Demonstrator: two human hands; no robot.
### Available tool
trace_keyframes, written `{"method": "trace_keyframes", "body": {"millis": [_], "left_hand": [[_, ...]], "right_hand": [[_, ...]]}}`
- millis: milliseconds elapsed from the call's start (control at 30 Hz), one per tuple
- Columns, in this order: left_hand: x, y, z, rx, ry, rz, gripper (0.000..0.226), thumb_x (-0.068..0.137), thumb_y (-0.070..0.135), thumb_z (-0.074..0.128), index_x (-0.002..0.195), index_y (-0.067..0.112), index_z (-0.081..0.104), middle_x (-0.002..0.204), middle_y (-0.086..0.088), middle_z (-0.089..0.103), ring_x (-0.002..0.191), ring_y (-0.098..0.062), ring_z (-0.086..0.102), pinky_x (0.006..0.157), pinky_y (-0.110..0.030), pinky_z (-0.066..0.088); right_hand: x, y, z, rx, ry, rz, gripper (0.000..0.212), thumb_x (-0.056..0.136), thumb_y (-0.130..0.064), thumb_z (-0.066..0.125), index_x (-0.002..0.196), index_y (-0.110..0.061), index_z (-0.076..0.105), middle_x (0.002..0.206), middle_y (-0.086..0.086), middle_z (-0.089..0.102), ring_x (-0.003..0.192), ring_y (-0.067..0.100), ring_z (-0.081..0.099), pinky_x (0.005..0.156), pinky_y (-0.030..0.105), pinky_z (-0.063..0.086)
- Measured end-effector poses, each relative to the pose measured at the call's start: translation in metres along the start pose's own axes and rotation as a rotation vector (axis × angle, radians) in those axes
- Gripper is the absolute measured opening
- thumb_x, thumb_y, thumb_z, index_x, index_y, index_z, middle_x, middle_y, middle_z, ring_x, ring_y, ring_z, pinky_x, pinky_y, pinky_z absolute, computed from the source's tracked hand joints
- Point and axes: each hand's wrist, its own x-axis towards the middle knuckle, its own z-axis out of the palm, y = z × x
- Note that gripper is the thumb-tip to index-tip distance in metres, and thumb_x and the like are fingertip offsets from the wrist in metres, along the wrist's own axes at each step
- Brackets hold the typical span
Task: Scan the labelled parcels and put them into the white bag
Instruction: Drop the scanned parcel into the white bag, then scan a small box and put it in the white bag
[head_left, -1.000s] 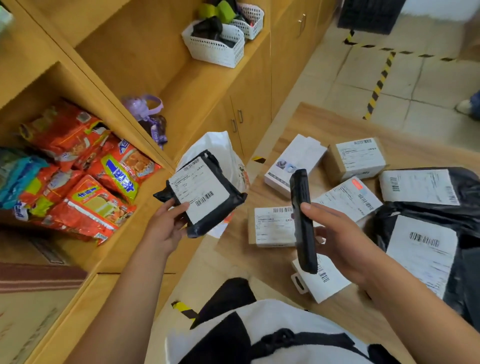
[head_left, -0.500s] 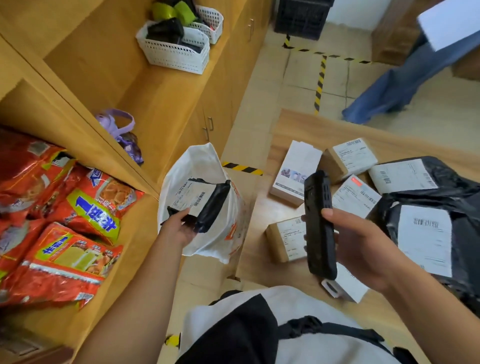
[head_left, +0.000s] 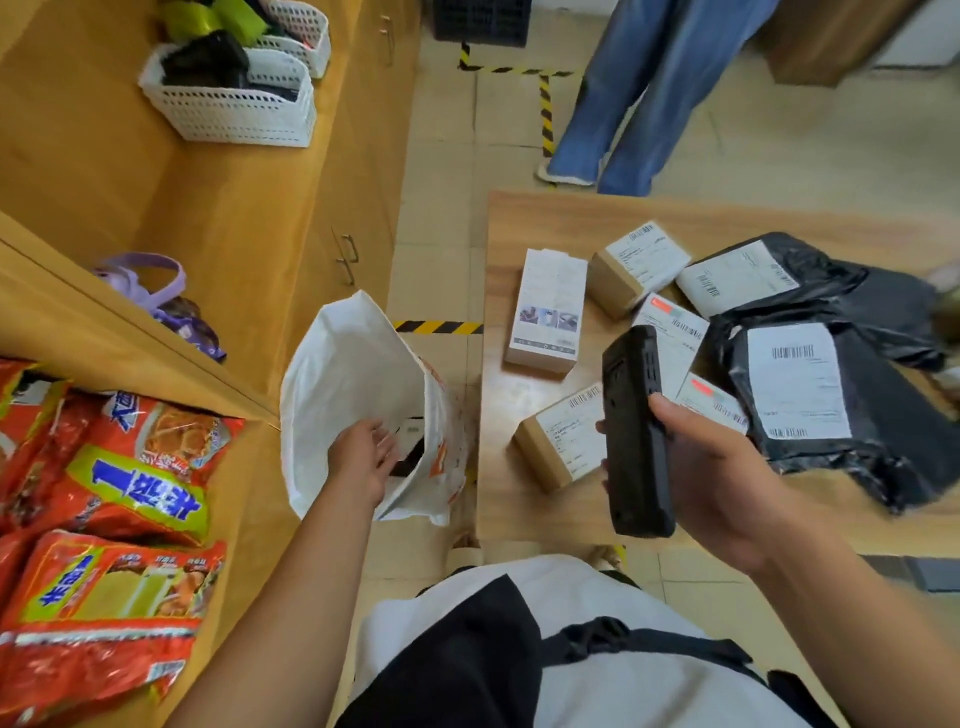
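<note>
At far left, red snack packets (head_left: 119, 499) piled on a wooden shelf (head_left: 130, 332); farther back, a purple strap (head_left: 156, 291) and two white baskets (head_left: 234, 109) on the cabinet top. Next to the right, on the floor between shelf and table, the white bag (head_left: 348, 364), mouth wide open and facing up. Over that mouth, the left hand (head_left: 363, 457), fingers loosely spread and gripping nothing. Just past the fingertips, down inside the bag, a black parcel (head_left: 410, 447) with a strip of white label showing; contact with the fingertips impossible to tell. Right of the bag, the wooden table (head_left: 545, 218), with a white box (head_left: 548, 312) at its left edge, a far brown box (head_left: 636, 265) and a near brown box (head_left: 561, 447), both labelled. Above the near box, a black scanner (head_left: 634, 436) held upright, clamped in the right hand (head_left: 711, 478), thumb along its right edge. Behind the scanner, flat white envelopes (head_left: 675, 332). At far right, two black mailers (head_left: 831, 415) with barcode labels. Beyond the table's far edge, a person in jeans (head_left: 649, 93).
</note>
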Motion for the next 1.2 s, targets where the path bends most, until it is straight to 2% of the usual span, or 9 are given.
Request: {"method": "trace_keyframes", "body": {"millis": [133,300,400,467,567,700,867,1000,1200], "left_hand": [[-0.027,-0.005,0.041,0.299,-0.159,0.198,0.022,0.093,0.015,0.059,0.113,0.010,0.066,0.100,-0.007,0.070,0.089,-0.017,0.069,0.069,-0.025,0.054],[-0.059,-0.030,0.088,0.753,-0.331,0.482,0.025,0.083,0.030,0.072,0.107,0.035,0.066,0.112,0.007,0.066,0.102,-0.013,0.062,0.089,-0.034,0.053],[-0.074,-0.049,0.106,1.110,-0.479,0.626,0.066,0.074,0.045,0.079,0.132,0.043,0.047,0.137,0.010,0.040,0.124,-0.010,0.040,0.102,-0.032,0.037],[-0.083,-0.063,0.114,1.377,-0.510,0.719,0.098,0.066,0.053,0.082,0.146,0.041,0.028,0.151,0.009,0.020,0.137,-0.016,0.022,0.112,-0.040,0.026],[-0.094,-0.081,0.117,1.611,-0.394,0.837,0.114,0.062,0.057,0.083,0.151,0.039,0.014,0.158,0.006,0.006,0.146,-0.026,0.012,0.117,-0.052,0.026],[-0.096,-0.094,0.115,1.574,-0.274,0.876,0.104,0.069,0.050,0.082,0.150,0.038,0.018,0.153,0.001,0.016,0.141,-0.026,0.020,0.114,-0.045,0.030],[-0.101,-0.092,0.109,1.442,-0.246,0.711,0.100,0.065,0.041,0.088,0.148,0.038,0.030,0.148,-0.001,0.029,0.137,-0.025,0.028,0.113,-0.044,0.035],[-0.114,-0.089,0.100,1.113,-0.317,0.389,0.071,0.067,0.038,0.086,0.129,0.042,0.051,0.131,0.002,0.052,0.117,-0.017,0.053,0.086,-0.031,0.053],[-0.128,-0.106,0.092,0.795,-0.368,0.243,0.038,0.085,0.016,0.073,0.121,0.029,0.066,0.124,-0.008,0.066,0.116,-0.019,0.063,0.101,-0.042,0.051]], "right_hand": [[-0.008,0.000,-0.010,0.030,0.033,-0.019,0.091,0.065,-0.042,0.080,0.146,-0.016,0.050,0.130,0.016,0.065,0.110,0.035,0.061,0.108,0.061,0.043],[-0.021,-0.002,-0.037,0.137,0.043,-0.038,0.067,0.081,-0.040,0.064,0.141,-0.012,0.056,0.127,0.023,0.063,0.107,0.035,0.059,0.111,0.066,0.038],[-0.029,-0.006,-0.055,0.176,0.060,-0.038,0.066,0.079,-0.041,0.064,0.137,-0.011,0.059,0.132,0.029,0.059,0.102,0.034,0.058,0.089,0.054,0.057],[-0.033,-0.006,-0.070,0.203,0.061,-0.038,0.067,0.078,-0.043,0.064,0.137,-0.013,0.061,0.125,0.019,0.064,0.102,0.031,0.060,0.072,0.042,0.059],[-0.035,-0.005,-0.095,0.224,0.060,-0.032,0.066,0.078,-0.045,0.065,0.136,-0.014,0.063,0.126,0.016,0.065,0.104,0.031,0.060,0.085,0.045,0.055],[-0.032,-0.005,-0.124,0.205,0.045,-0.009,0.067,0.077,-0.048,0.065,0.135,-0.013,0.063,0.135,0.021,0.063,0.109,0.032,0.060,0.108,0.056,0.042],[-0.027,-0.007,-0.150,0.185,0.004,-0.021,0.073,0.075,-0.049,0.067,0.139,-0.016,0.059,0.133,0.018,0.065,0.109,0.031,0.062,0.103,0.055,0.048],[-0.020,-0.009,-0.166,0.180,-0.049,-0.009,0.070,0.076,-0.047,0.067,0.138,-0.015,0.060,0.126,0.017,0.067,0.105,0.031,0.061,0.100,0.055,0.049],[-0.012,-0.010,-0.186,0.145,-0.162,0.004,0.065,0.077,-0.045,0.070,0.134,-0.013,0.064,0.118,0.013,0.067,0.099,0.028,0.061,0.087,0.048,0.055]]}}
